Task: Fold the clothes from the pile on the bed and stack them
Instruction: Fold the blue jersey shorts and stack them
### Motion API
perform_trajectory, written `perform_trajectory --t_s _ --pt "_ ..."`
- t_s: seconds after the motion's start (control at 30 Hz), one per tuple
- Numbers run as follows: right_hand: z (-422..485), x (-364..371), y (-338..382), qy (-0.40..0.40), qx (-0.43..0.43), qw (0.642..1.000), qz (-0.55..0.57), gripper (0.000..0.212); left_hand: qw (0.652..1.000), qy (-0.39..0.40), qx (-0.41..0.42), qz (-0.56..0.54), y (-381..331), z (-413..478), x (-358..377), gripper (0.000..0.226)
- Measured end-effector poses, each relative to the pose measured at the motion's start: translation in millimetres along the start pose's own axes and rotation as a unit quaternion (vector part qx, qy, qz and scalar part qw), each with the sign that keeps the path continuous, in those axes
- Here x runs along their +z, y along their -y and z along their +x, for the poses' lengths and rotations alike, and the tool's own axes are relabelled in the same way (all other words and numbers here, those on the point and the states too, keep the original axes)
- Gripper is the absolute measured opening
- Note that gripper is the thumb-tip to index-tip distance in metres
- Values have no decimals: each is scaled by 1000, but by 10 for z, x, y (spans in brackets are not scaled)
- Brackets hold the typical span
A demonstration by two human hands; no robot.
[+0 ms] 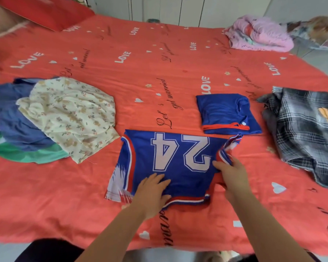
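Head view — jersey (170, 163), number "24"

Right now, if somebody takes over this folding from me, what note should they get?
Left hand presses flat on the number 24 jersey, which is spread out in front.
Right hand grips the jersey's right edge, raised as if to fold inward.
Done: one folded blue garment lies just beyond the jersey.
Left: finish the jersey and stack it on the folded one. Then do the pile on the left, with the floral piece on top, and probably the plaid garment on the right.
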State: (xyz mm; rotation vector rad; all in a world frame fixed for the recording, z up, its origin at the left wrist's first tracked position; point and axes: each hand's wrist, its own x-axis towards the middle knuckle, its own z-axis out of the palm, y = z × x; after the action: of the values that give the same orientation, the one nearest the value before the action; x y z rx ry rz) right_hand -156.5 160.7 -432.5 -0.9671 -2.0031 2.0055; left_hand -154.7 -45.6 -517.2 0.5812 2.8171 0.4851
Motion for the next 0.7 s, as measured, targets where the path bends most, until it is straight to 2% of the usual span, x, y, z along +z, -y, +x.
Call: perform_trajectory --t_s 0.03,0.07,0.1,0.17,0.23,0.27,0.3,0.33,0.37,0.4,0.5,0.6,0.63,0.7 --pt "-56 192 74 11 -40 998 -38 37 994 -53 -10 -91 19 -27 -33 48" --pt "-123 399 130 27 -79 993 -80 42 974 -113 -38 -195 39 -55 -102 40" --pt "-204 611 160 52 -123 983 -126 46 938 -158 -84 -298 82 -84 -169 33" --pt "-421 1038 150 116 -224 939 -232 51 826 -190 -172 -503 201 -156 -321 28" --pt "-647 1374 22 202 -299 875 -324 50 698 -178 -211 -661 356 -224 -481 33" --pt "-742 1485 -82 261 -310 838 -366 50 651 -177 -225 -703 452 -260 -537 36" --pt "-817 1554 -198 320 -310 798 -406 50 641 -177 -234 -710 542 -297 -574 36" --pt "-867 1580 -314 365 -306 764 -436 48 660 -175 -229 -694 590 -335 -610 32" --pt "-896 1569 -410 387 -298 747 -450 45 706 -179 -226 -647 640 -365 -596 20" --pt "-895 1532 -475 387 -292 749 -452 40 750 -181 -223 -596 652 -393 -605 4" --pt "-740 1388 -493 312 -326 783 -428 26 834 -170 -214 -479 706 -419 -566 42" --pt "-474 1302 -346 216 -329 828 -399 38 887 -158 -212 -378 703 -435 -516 69" --pt "-386 1310 -292 202 -327 829 -406 47 895 -158 -210 -360 698 -441 -497 70" --pt "-221 1382 -182 209 -317 801 -462 62 904 -170 -202 -337 693 -442 -454 68"
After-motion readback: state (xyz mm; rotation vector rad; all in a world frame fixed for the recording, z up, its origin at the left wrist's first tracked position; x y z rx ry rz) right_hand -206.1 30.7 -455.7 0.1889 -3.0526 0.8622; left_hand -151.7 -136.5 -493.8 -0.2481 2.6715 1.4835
